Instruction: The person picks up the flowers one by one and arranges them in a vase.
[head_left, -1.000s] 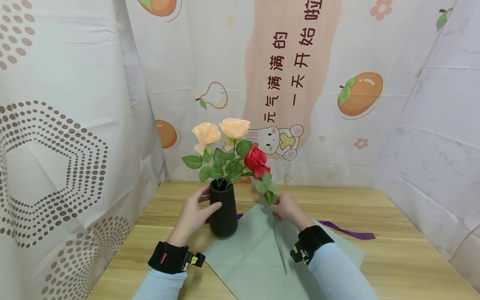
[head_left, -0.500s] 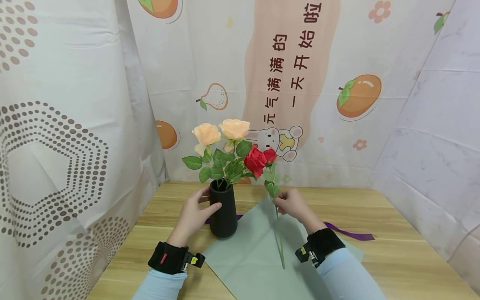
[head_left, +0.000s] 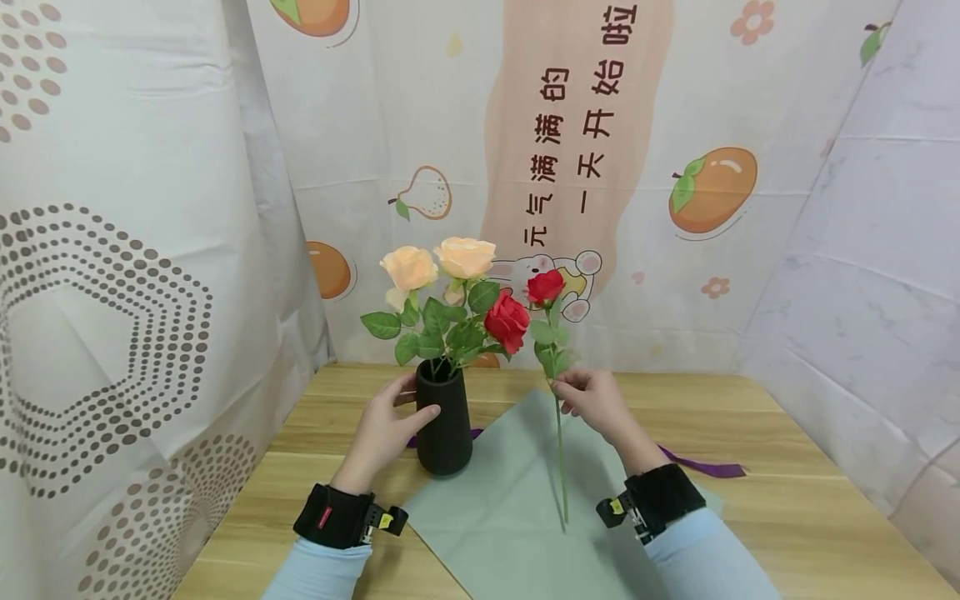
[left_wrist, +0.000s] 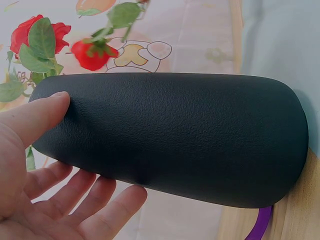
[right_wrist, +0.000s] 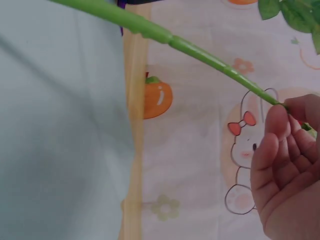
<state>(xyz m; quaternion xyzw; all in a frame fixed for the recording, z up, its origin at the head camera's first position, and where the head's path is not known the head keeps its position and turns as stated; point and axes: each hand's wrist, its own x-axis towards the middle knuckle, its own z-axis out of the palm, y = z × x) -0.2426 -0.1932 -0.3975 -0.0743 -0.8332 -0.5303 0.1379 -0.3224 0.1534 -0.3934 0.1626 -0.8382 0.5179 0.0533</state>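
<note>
My left hand holds a tall black vase near its top, thumb on the front and fingers round the far side. The vase stands upright. Two peach roses and a red rose with green leaves rise from its mouth. To the right, my right hand pinches another red rose by its stem, just below the leaves. This rose is nearly upright and apart from the vase, its long stem hanging over the paper. In the right wrist view the green stem runs out from the fingertips.
A sheet of grey-green wrapping paper lies on the wooden table, reaching the vase's foot. A purple ribbon shows beyond the paper's right side. A printed curtain hangs behind the table.
My right hand has moved slightly right and upward with the red rose, which now stands straighter and apart from the one in the vase. My left hand stays on the vase.
</note>
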